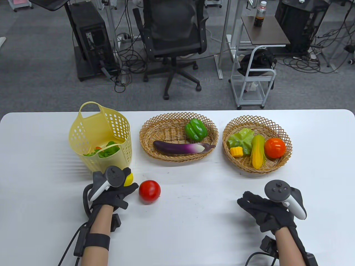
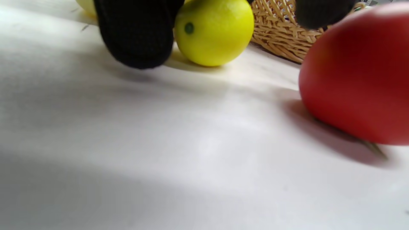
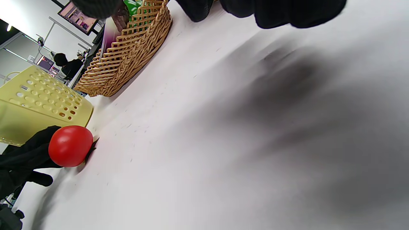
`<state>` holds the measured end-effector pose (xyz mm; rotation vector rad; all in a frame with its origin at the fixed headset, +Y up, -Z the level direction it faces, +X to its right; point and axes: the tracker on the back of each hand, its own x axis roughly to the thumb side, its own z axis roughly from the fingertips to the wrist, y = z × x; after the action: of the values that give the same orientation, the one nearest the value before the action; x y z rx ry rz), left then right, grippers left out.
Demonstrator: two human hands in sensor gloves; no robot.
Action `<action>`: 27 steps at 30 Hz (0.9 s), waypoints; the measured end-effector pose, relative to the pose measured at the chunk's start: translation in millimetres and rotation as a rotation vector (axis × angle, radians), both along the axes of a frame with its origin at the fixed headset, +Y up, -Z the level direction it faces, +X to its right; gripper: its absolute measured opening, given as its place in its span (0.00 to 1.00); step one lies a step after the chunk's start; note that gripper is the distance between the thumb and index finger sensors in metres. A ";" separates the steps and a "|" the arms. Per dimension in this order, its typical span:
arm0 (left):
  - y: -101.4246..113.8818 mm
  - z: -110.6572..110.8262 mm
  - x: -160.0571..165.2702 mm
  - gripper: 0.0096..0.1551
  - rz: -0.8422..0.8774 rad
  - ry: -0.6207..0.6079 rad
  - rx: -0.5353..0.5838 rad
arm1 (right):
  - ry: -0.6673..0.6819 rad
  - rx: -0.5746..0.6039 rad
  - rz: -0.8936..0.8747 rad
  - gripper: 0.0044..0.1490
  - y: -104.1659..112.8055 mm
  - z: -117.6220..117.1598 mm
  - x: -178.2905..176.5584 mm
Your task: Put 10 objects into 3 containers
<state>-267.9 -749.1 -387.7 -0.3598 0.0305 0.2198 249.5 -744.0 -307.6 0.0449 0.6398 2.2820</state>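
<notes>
A: White table (image 1: 194, 221) in a lab, office chair (image 1: 173, 36) and cables behind it. Landmark is the yellow basket (image 1: 101, 135). Right in front of it, the left hand (image 1: 111, 191) sits over a lemon (image 2: 214, 32).

B: Has it got the lemon?

A: Can't tell. The left wrist view shows the lemon resting on the table with one gloved finger down just beside it. The fingers curl around it but no firm pinch is visible. A loose tomato (image 1: 149, 191) lies just right of that hand, in front and to the right of the basket.

B: How will they handle?

A: My guess is light, hard plastic, smooth and round, so they'll roll and slip. Best cupped from above around the widest part, fingers on opposite sides.

B: And the right hand (image 1: 266, 210)?

A: Far right of the basket, low over bare table, fingers loosely curled, holding nothing.

B: Containers?

A: The basket holds leafy greens (image 1: 105, 150) with something orange tucked in. Right of it, the middle wicker tray (image 1: 147, 138) carries an eggplant (image 1: 181, 147) and a green pepper (image 1: 196, 129). Farthest right, the second tray (image 1: 287, 155) has lettuce (image 1: 240, 139), a small corn piece (image 1: 236, 151), a yellow corn cob (image 1: 258, 151) and another tomato (image 1: 274, 148).

B: So two pieces are left outside.
</notes>
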 end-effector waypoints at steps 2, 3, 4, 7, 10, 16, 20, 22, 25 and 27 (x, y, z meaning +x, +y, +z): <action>-0.3 1.0 0.2 0.45 -0.045 -0.014 0.008 | 0.000 0.001 -0.001 0.53 0.2 -0.1 -0.2; -0.9 1.4 0.3 0.44 -0.050 -0.015 0.008 | 0.001 0.001 -0.001 0.53 0.1 -0.2 -0.3; -2.7 2.3 0.6 0.43 -0.077 -0.016 0.006 | 0.001 0.001 -0.001 0.53 0.2 -0.2 -0.4; -5.2 5.2 1.1 0.43 -0.143 -0.045 0.029 | 0.003 0.000 -0.002 0.53 0.2 -0.4 -0.6; -5.4 9.1 0.0 0.43 -0.144 -0.060 0.051 | 0.006 -0.001 -0.002 0.53 0.2 -0.6 -1.0; 11.7 25.5 -11.9 0.46 -0.077 -0.070 0.127 | 0.008 -0.005 -0.008 0.53 -0.3 -1.3 -1.5; 37.3 42.6 -21.1 0.46 -0.004 -0.116 0.242 | 0.012 -0.014 -0.010 0.52 -0.5 -0.9 -2.5; 53.6 52.6 -27.0 0.46 0.084 -0.107 0.359 | 0.018 -0.021 -0.012 0.52 -1.2 -0.9 -3.4; 80.3 69.0 -32.9 0.45 0.191 -0.134 0.492 | 0.016 -0.024 -0.007 0.52 -1.7 -0.6 -4.2; 100.2 79.3 -34.2 0.45 0.154 -0.128 0.603 | 0.013 -0.028 -0.008 0.52 -1.9 -0.4 -5.1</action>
<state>-302.0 -648.9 -308.4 0.2265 -0.1880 0.3449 244.4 -745.9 -308.0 0.0490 0.6766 2.2664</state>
